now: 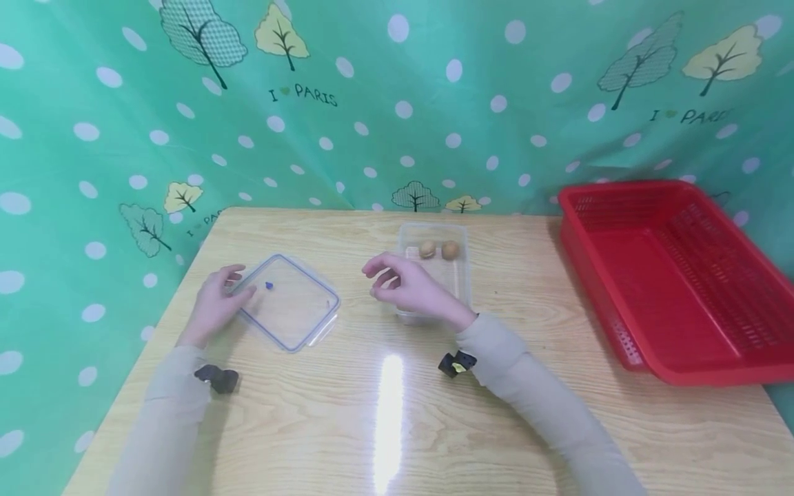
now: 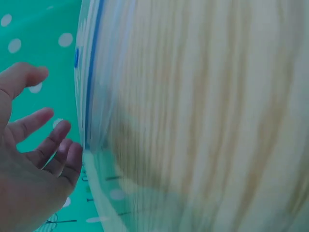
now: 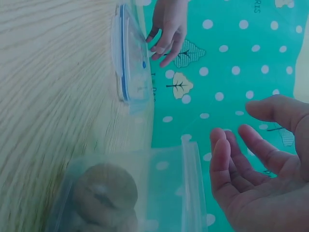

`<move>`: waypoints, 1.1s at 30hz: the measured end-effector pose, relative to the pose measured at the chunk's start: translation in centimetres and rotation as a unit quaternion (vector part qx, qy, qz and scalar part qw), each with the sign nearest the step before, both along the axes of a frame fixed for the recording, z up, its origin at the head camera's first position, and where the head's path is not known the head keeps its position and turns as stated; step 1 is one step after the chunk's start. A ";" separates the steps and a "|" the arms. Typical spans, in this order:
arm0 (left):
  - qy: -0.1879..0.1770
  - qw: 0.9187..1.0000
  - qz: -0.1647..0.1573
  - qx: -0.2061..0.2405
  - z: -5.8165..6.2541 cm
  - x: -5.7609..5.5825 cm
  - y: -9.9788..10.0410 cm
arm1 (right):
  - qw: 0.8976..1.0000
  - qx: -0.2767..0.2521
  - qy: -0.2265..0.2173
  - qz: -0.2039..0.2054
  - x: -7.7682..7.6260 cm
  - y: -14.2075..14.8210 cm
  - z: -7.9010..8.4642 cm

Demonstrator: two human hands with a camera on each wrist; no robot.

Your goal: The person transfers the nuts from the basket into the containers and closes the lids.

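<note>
My left hand [image 1: 216, 302] is at the left corner of a clear lid [image 1: 294, 303] with a blue seal, its fingers spread and relaxed. In the left wrist view the fingertips are right by the edge of that lid [image 2: 99, 72], and nothing lies in the palm [image 2: 34, 188]. My right hand [image 1: 409, 284] hovers over a clear plastic container [image 1: 457, 279], fingers loosely bent and holding nothing. Two round brown things lie at the container's far end: a paler one [image 1: 427, 249] on the left and a darker one [image 1: 450, 250] on the right.
A small blue piece [image 1: 269, 285] shows on the lid. To the right stands a large red plastic basket [image 1: 645, 275]. A green patterned cloth [image 1: 372, 83] hangs behind the wooden table [image 1: 298, 413], which has a bright light reflection at its front middle.
</note>
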State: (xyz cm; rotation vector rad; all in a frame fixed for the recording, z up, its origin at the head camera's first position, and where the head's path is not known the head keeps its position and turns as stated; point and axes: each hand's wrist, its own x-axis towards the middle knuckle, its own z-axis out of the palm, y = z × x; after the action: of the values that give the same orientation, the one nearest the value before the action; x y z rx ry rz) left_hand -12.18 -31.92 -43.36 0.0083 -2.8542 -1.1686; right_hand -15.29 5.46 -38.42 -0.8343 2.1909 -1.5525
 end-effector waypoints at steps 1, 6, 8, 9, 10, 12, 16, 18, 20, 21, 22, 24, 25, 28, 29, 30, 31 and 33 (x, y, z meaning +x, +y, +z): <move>-0.006 1.000 -0.001 -0.003 -0.1 -0.1 -0.2 | 1.000 0.003 0.001 0.004 0.1 -0.2 0.0; -0.040 0.999 -0.016 -0.028 -0.2 -0.8 -0.5 | 0.999 0.004 0.003 0.035 0.5 -1.3 0.0; -0.053 0.998 -0.022 -0.036 -0.1 -1.1 -0.4 | 0.999 0.006 0.005 0.047 0.8 -1.9 -0.1; -0.059 0.997 -0.023 -0.038 0.0 -1.2 -0.3 | 0.999 0.007 0.005 0.052 0.9 -2.2 -0.1; -0.065 0.997 -0.023 -0.041 0.0 -1.2 -0.2 | 0.998 0.012 0.007 0.056 1.0 -2.5 -0.2; -0.071 0.996 -0.025 -0.045 0.1 -1.4 -0.1 | 0.998 0.019 0.005 0.063 1.3 -3.1 -0.5; -0.087 0.995 -0.026 -0.048 0.1 -1.9 -0.1 | 0.997 0.023 -0.025 0.063 1.8 -4.4 -1.2; -0.098 0.994 -0.026 -0.046 0.1 -2.2 -0.2 | 0.997 0.021 -0.054 0.055 1.9 -5.1 -1.6; -0.108 0.993 -0.027 -0.043 0.2 -2.4 -0.1 | 0.995 0.022 -0.086 0.038 2.0 -5.6 -2.2; -0.114 0.992 -0.027 -0.041 0.2 -2.6 0.0 | 0.994 0.025 -0.101 0.027 2.0 -5.8 -2.5; -0.118 0.992 -0.027 -0.038 0.2 -2.7 0.1 | 0.993 0.029 -0.115 0.015 2.0 -5.9 -2.8; -0.128 0.991 -0.026 -0.034 0.2 -2.8 0.2 | 0.990 0.032 -0.134 -0.013 1.9 -6.3 -3.5; -0.133 0.990 -0.024 -0.031 0.2 -2.9 0.3 | 0.989 0.033 -0.140 -0.026 1.8 -6.5 -3.9; -0.148 0.989 -0.010 -0.018 0.4 -2.9 0.5 | 0.986 0.028 -0.150 -0.062 1.5 -7.1 -4.8; -0.152 0.988 -0.005 -0.014 0.5 -2.9 0.6 | 0.986 0.024 -0.152 -0.071 1.4 -7.3 -5.0; -0.157 0.988 0.000 -0.009 0.7 -2.9 0.7 | 0.985 0.021 -0.153 -0.081 1.4 -7.5 -5.2; -0.162 0.987 0.004 -0.004 0.8 -2.8 0.8 | 0.984 0.016 -0.154 -0.089 1.4 -7.6 -5.4; -0.170 0.985 0.007 -0.002 1.2 -2.6 1.0 | 0.982 0.011 -0.157 -0.102 1.5 -7.8 -5.5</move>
State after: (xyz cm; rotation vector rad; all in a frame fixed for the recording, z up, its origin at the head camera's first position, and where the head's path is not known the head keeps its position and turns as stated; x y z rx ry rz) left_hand -14.83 -30.90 -42.12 0.2509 -3.1392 -1.2702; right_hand -13.78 -2.37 -43.90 -0.3363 2.1053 -1.6221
